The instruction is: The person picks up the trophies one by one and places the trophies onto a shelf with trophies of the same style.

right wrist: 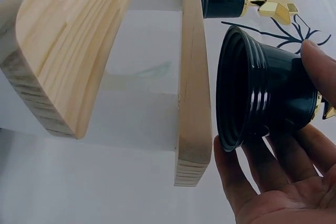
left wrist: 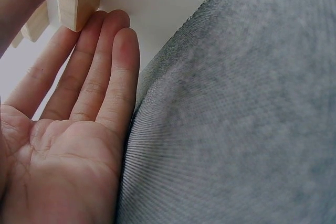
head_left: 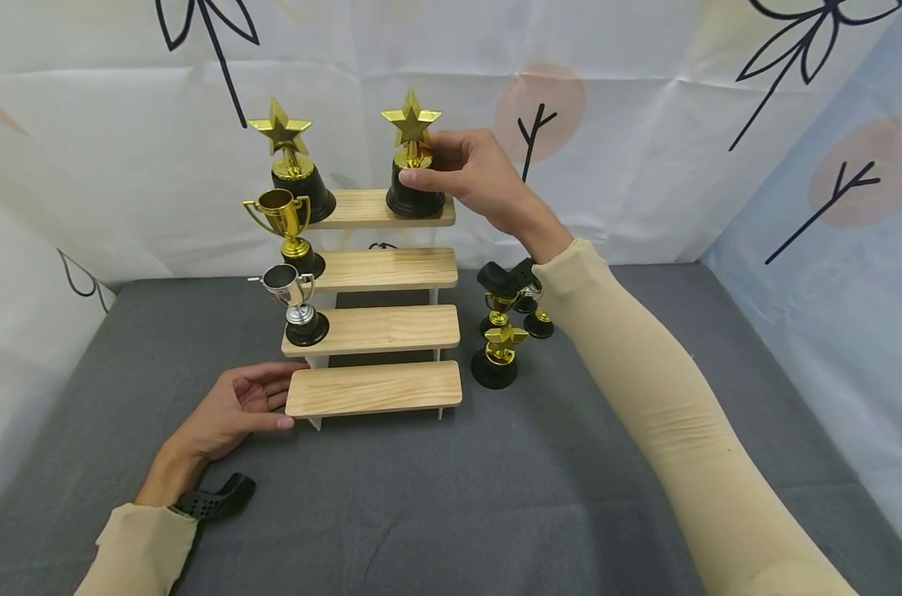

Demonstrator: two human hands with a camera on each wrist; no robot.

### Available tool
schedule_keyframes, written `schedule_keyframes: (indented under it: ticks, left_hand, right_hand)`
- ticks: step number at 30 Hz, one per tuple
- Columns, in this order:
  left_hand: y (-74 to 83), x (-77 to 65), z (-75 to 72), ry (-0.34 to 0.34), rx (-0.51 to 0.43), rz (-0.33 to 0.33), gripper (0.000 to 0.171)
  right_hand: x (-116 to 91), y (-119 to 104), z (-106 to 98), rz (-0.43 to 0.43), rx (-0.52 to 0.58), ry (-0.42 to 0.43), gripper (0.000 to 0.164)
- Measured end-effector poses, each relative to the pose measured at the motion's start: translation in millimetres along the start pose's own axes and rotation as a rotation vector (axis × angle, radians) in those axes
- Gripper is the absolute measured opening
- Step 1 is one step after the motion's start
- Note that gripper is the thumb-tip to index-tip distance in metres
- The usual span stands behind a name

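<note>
My right hand [head_left: 475, 178] grips a gold star trophy [head_left: 411, 124] by its black base, over the right end of the top plank. In the right wrist view, the hollow underside of that black base [right wrist: 273, 85] shows, with a gap between it and the plank. My left hand [head_left: 246, 407] touches the left end of the bottom plank [head_left: 373, 389] of the wooden tiered stand, thumb at the front corner. Its fingers [left wrist: 97, 72] lie extended against the plank and white side support [left wrist: 152, 19] in the left wrist view.
On the stand's left side are another gold star trophy [head_left: 293, 161], a gold cup trophy [head_left: 287, 219] and a silver cup trophy [head_left: 299, 302], one per step. Right of the stand, a star trophy [head_left: 498, 356] stands before several others, partly behind my right wrist. A printed cloth [head_left: 622, 108] hangs behind.
</note>
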State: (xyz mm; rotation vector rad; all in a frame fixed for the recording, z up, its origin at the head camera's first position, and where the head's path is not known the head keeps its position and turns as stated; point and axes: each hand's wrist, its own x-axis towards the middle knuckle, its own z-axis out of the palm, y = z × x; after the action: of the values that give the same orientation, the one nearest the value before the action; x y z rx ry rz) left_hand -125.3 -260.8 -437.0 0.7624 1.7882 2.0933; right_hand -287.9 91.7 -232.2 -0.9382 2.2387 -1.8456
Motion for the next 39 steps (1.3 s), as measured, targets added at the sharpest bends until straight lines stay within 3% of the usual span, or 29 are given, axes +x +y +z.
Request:
schedule_keyframes:
  ticks: [12,39]
  left_hand:
    - [0.3,0.7,0.1,0.014,0.013,-0.012,0.068]
    - [3.3,1.2,3.9,0.013,0.003,-0.007,0.067]
  right_hand:
    - [4,5,4,0.044,-0.008,-0.009,0.036]
    - [12,7,16,0.046,-0.027,-0.052,0.039]
